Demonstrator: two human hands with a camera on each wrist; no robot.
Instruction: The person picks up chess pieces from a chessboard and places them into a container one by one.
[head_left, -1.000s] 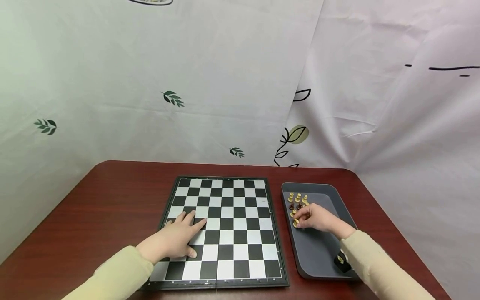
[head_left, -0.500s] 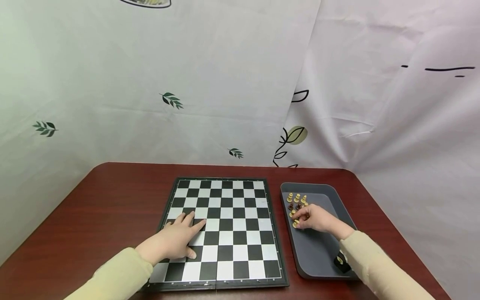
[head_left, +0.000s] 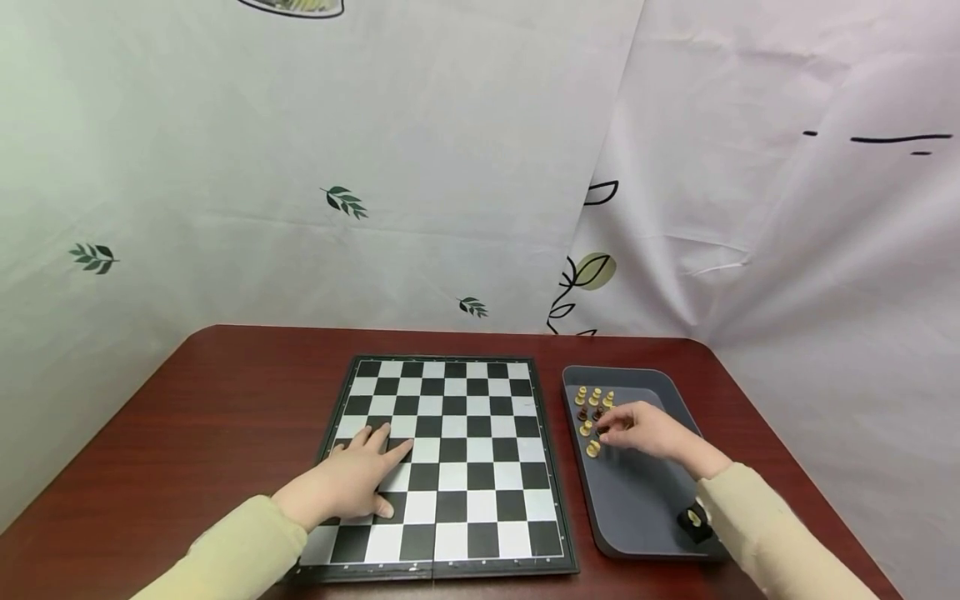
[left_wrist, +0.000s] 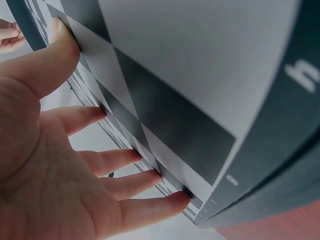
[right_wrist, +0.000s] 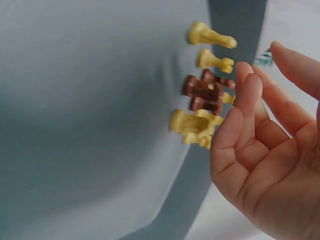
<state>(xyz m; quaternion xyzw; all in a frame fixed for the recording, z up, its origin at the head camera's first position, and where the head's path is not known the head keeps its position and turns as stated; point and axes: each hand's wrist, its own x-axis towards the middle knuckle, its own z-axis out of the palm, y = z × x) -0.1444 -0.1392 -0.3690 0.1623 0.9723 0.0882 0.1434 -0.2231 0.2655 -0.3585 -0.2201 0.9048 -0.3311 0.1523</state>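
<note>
My left hand point(head_left: 352, 475) rests on the black-and-white chessboard point(head_left: 453, 475), fingers spread. In the left wrist view its fingertips point(left_wrist: 182, 198) press on the squares. My right hand point(head_left: 645, 429) is over the grey tray point(head_left: 637, 500), beside a group of chess pieces. Thumb and index finger are apart in the right wrist view, with nothing between them. Nearest stand a yellow chess piece point(head_left: 593, 448) and another yellow chess piece point(head_left: 586, 428). Brown chess pieces point(head_left: 582, 413) stand behind these, and several yellow ones point(head_left: 581, 396) line the back. The hand partly hides a dark piece.
The tray stands right of the board on a dark red table point(head_left: 247, 400), a narrow gap between them. A small black object point(head_left: 693, 522) shows against the tray beside the right sleeve point(head_left: 772, 525). Behind the table hangs a white leaf-print cloth point(head_left: 450, 167).
My right hand has moved slightly to the right and lifted off the front yellow chess piece, which now stands uncovered in the tray. The left hand has not moved.
</note>
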